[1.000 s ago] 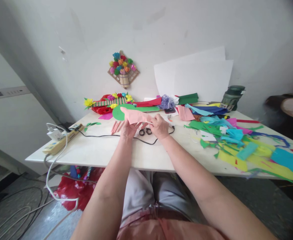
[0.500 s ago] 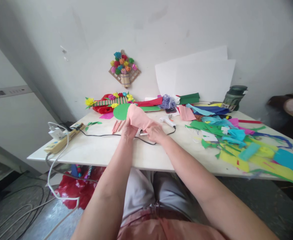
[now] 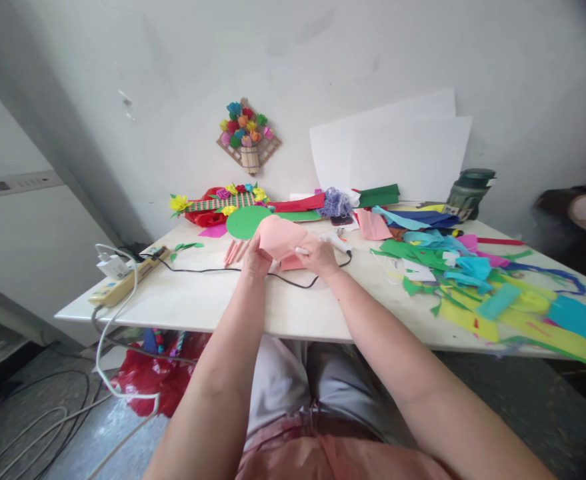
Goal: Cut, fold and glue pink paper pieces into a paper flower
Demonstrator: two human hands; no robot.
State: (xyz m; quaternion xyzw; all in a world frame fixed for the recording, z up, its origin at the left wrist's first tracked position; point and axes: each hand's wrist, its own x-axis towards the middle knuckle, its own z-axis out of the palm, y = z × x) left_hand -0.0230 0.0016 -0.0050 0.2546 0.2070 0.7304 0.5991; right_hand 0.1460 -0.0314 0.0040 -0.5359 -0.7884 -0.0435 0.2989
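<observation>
Both hands meet over the middle of the counter (image 3: 197, 303) on one piece of pink paper (image 3: 279, 237). The left hand (image 3: 256, 261) pinches the paper's near left edge, fingers closed on it, and the right hand (image 3: 319, 257) closes on the lower right edge, where a small white bit shows at the fingertips; what that bit is cannot be told. A second ago the paper stretched out long and flat to the left from the grip; half a second ago it stood up as a tall fold above the hands; now it sits as a shorter, rounder, doubled shape just above and between the two grips, with a second pink flap hanging under the right one. Judging by that, the paper is being folded or rolled up on itself, and the fold looks partly made. The scissors seen below the hands a second ago are now hidden behind them. Just beyond the grip lie a green paper disc (image 3: 245, 221) and pink paper sticks (image 3: 235, 253) to the left, a black cable (image 3: 207, 270) beneath, and coloured paper scraps (image 3: 473, 280) well off to the right.
</observation>
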